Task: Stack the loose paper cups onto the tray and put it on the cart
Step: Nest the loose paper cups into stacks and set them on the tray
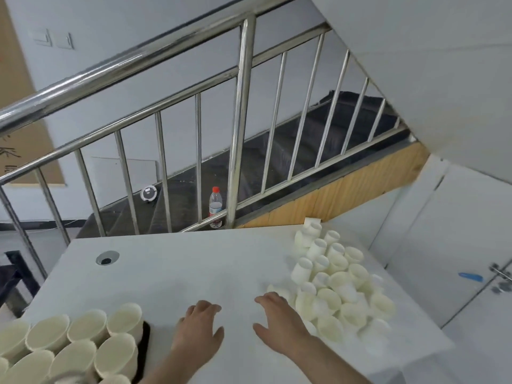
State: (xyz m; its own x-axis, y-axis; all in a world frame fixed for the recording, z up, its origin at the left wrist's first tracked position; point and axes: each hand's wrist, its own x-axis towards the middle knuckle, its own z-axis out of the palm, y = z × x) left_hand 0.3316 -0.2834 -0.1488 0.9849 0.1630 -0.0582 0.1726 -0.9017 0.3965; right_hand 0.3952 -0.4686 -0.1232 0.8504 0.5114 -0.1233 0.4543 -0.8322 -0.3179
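Head view: our left hand [198, 327] and right hand [279, 321] sit lower center over the white table [180, 273], fingers relaxed, holding nothing. Loose paper cups [336, 284] piled right of frame; stacked cups [80, 347] on dark tray [144, 347] lower left.

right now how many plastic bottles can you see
1. The bottle with a red cap stands upright on the dark stairs behind the railing, beyond the far edge of the white table. Others could be hidden out of frame.
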